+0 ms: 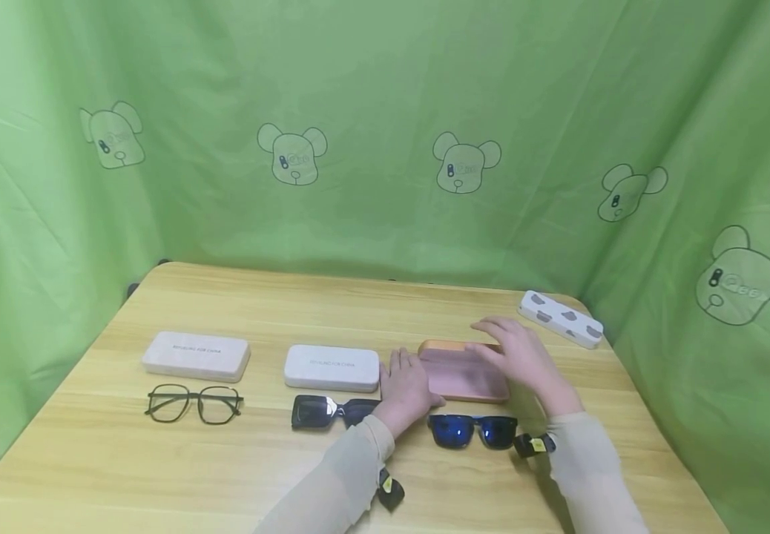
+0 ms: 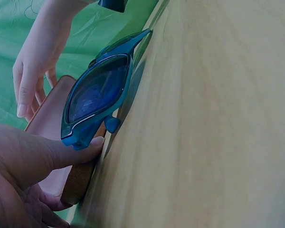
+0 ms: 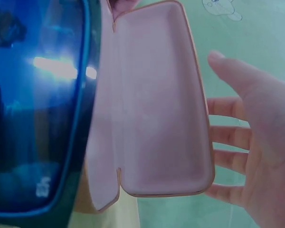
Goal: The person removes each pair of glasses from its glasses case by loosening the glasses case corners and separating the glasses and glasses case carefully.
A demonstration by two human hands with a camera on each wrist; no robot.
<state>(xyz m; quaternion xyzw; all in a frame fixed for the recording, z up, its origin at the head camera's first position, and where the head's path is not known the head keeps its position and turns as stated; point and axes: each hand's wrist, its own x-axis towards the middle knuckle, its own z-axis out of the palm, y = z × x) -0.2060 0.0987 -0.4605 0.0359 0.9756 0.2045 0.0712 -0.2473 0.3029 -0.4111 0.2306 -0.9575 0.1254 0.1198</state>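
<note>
An orange-brown glasses case (image 1: 455, 380) with pink lining stands with its lid (image 3: 159, 99) raised. My left hand (image 1: 406, 386) holds the left end of the case, its thumb (image 2: 88, 151) along the front edge. Behind the lid are the fingers of my right hand (image 1: 521, 357), fairly straight, with the thumb apart from the lid; whether the fingertips touch it I cannot tell. Just in front of the case lie sunglasses with blue lenses (image 1: 452, 432), large in the left wrist view and filling the left of the right wrist view.
Black sunglasses (image 1: 314, 412), partly hidden by my left arm, lie below a white glasses case (image 1: 331, 368). Farther left, thin-framed eyeglasses (image 1: 193, 405) lie before a pale closed case (image 1: 196, 356). A white case with grey patches (image 1: 561, 319) sits at the table's back right.
</note>
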